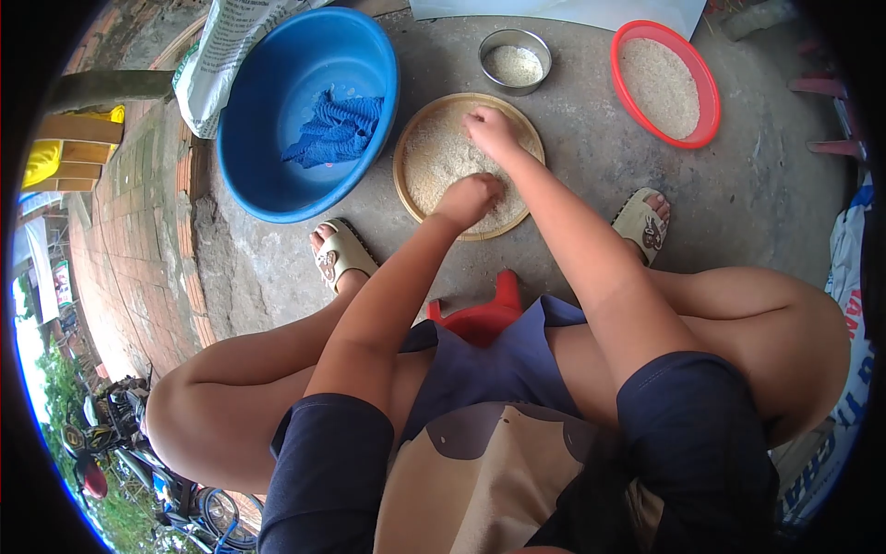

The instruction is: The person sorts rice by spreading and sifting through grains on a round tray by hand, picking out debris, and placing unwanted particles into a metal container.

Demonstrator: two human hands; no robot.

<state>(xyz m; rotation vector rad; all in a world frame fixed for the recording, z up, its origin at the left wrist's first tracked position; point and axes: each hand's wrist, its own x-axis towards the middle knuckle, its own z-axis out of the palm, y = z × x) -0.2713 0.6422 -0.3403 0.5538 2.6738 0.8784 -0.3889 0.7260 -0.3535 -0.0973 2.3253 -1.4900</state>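
A round woven tray (pixel 403 189) on the ground between my feet holds a spread layer of pale rice grains (pixel 443 152). Over its lower right part is my left hand (pixel 471 199), fingers curled together and pointing into the grains. My right hand (pixel 491 134) reaches farther, over the upper right of the tray, with its fingers pinched inward. Whatever either hand has between its fingers is too small or hidden to make out. Just beyond the tray stands a metal bowl (pixel 515 65) with some rice in it.
At the left is a large blue basin (pixel 254 138) holding a blue cloth (pixel 337 129), with a printed sack (pixel 212 69) beside it. A red basket (pixel 711 106) of rice sits at the right. Under me is a red stool (pixel 480 319). A brick edge (pixel 187 222) runs along the left.
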